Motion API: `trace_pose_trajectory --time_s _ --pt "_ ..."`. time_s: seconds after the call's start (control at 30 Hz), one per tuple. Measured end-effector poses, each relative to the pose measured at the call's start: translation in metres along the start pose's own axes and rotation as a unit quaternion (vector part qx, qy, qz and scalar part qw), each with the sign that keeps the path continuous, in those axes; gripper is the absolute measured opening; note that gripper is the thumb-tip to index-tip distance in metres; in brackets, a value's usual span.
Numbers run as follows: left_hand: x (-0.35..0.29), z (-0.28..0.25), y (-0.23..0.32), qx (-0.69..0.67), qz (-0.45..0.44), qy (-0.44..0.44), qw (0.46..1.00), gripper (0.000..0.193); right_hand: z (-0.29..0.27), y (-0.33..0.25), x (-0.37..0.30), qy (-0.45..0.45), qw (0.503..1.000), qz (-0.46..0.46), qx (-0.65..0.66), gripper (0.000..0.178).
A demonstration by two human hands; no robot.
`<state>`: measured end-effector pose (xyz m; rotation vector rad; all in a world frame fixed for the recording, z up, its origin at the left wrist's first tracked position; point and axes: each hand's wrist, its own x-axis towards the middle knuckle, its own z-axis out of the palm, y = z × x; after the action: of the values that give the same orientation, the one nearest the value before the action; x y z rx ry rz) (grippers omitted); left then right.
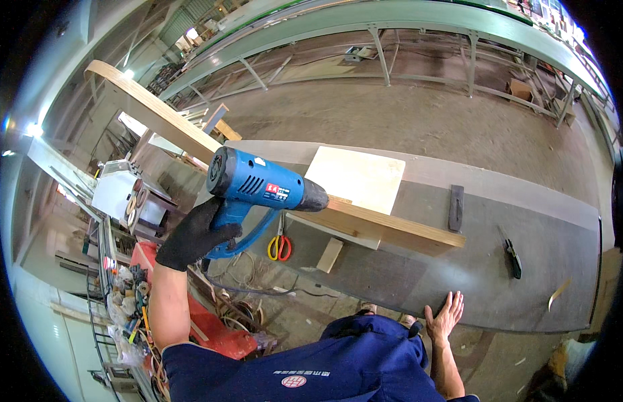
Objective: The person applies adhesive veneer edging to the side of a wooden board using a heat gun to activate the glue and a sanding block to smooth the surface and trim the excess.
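My left hand [197, 234], in a black glove, is wrapped round the grip of a blue heat gun [264, 182]. Its dark nozzle points right, close to the upper edge of a long wooden board [392, 228]. That board slants from the upper left, where its end is rounded, down toward the right across the table, partly hidden behind the heat gun. A pale flat panel [359, 171] lies beneath it. My bare right hand [447, 313] lies with fingers stretched out on the near edge of the dark tabletop [418, 281], holding nothing.
Scissors [280, 248] with red and yellow handles and a small wooden block [330, 255] lie near the board. Farther right are a dark bar [456, 209], a dark-handled tool [512, 260] and a curled strip [559, 295]. A red cart [217, 328] stands lower left; a green conveyor [418, 15] runs behind.
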<state>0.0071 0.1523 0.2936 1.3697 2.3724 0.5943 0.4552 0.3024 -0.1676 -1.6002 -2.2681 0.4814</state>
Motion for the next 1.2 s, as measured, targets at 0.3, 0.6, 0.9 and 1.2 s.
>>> trace_pose_trajectory --time_s 0.3,0.6,0.9,1.2 --pt "-0.002 -0.003 -0.008 -0.041 -0.033 0.017 0.998 0.054 0.003 0.002 -0.002 0.002 1.000 -0.002 0.000 0.092" --pt "0.002 -0.007 -0.017 -0.055 -0.039 -0.001 0.998 0.050 0.000 -0.003 -0.001 0.000 1.000 0.000 0.002 0.092" --pt "-0.001 -0.006 -0.010 -0.085 -0.044 -0.006 0.995 0.049 0.000 -0.005 -0.002 0.008 1.000 -0.006 0.000 0.092" --pt "0.004 0.005 0.016 -0.017 0.015 0.004 1.000 0.058 -0.003 -0.008 -0.001 0.006 1.000 -0.004 0.008 0.091"
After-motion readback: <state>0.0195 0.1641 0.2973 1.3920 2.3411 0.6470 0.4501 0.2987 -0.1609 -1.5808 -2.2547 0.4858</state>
